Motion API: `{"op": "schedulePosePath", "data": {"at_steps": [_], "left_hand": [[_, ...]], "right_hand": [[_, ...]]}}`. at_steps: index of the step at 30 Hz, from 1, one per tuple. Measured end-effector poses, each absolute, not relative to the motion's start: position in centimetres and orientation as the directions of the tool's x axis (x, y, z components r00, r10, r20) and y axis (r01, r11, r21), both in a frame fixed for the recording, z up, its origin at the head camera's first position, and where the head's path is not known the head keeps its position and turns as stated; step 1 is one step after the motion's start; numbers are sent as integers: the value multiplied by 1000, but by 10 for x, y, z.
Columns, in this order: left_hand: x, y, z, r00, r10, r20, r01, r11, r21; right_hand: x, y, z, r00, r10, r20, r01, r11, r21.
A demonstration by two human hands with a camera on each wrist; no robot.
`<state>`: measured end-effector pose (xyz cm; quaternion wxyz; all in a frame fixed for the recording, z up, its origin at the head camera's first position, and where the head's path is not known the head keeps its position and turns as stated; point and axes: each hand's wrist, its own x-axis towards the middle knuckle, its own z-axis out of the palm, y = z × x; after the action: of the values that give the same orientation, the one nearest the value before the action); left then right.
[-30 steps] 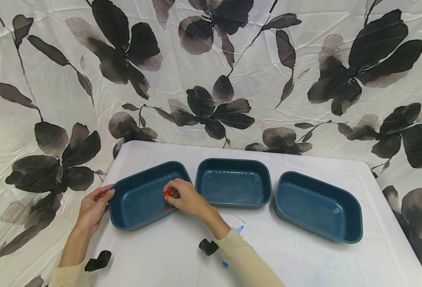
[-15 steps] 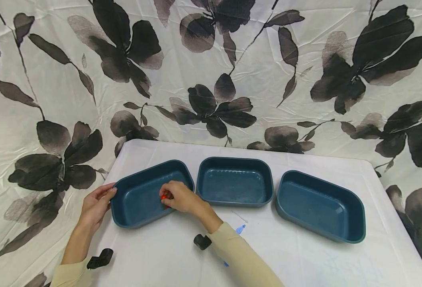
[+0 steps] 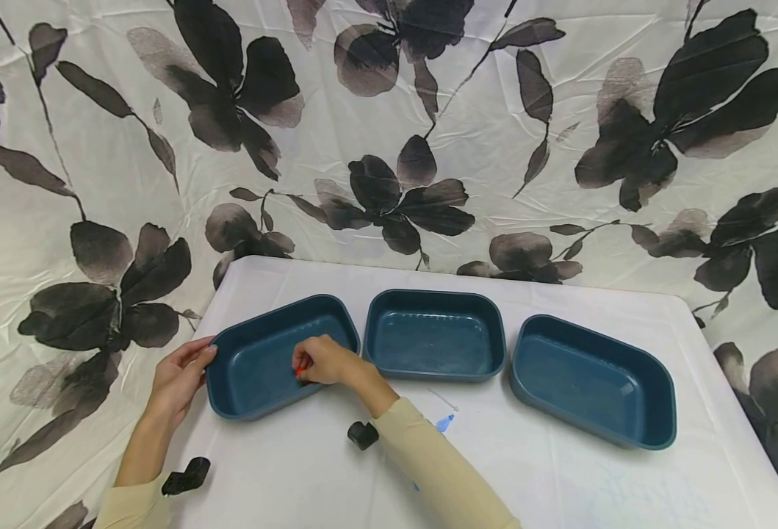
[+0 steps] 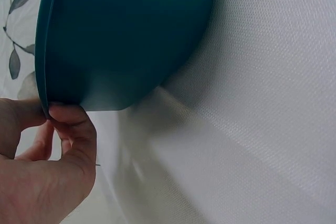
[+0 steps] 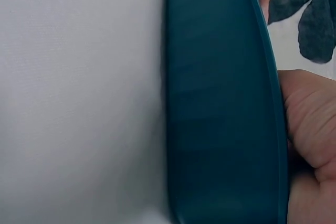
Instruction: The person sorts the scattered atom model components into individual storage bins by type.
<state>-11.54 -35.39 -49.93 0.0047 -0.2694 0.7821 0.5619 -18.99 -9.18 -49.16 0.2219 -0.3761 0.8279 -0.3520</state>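
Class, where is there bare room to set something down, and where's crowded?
Bare: tablecloth between the black wrist cameras; inside the middle tray; inside the right tray. Crowded: left tray, with left hand gripping its rim and right hand pinching something red inside.

Trays (image 3: 435, 345): smooth plastic, glossy floors, outer walls closer to matt. Table cover (image 4: 273, 77): matt woven cloth, fine-grained. Backdrop (image 3: 494, 169): creased cloth, slight sheen. Sleeve (image 3: 438, 455): matt cloth.
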Motion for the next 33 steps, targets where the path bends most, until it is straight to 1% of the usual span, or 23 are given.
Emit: {"op": "schedulePosePath", "data": {"at_steps": [3, 10, 14, 22, 29, 33], "left_hand": [[-115, -354, -499, -856, -417, -305, -421, 222, 880], [-114, -355, -500, -875, -410, -255, -364, 212, 907], [-113, -356, -501, -874, -413, -255, -363, 209, 908], [-114, -355, -500, -875, -409, -261, -358, 181, 916], [-114, -355, -499, -882, -400, -248, -350, 206, 914], [-113, -355, -499, -880, -403, -252, -351, 192, 917]], "right_hand": [[-191, -95, -492, -613, -778, -142, -459, 496, -737], [-193, -96, -488, -600, -762, -244, -399, 549, -735], [-193, -96, -486, -589, -762, -269, -393, 561, -728], [-193, -92, -484, -570, -781, -255, -420, 543, -727], [-191, -85, -482, -555, -806, -207, -490, 518, -701], [-189, -82, -482, -555, -815, -166, -507, 490, -709]]}}
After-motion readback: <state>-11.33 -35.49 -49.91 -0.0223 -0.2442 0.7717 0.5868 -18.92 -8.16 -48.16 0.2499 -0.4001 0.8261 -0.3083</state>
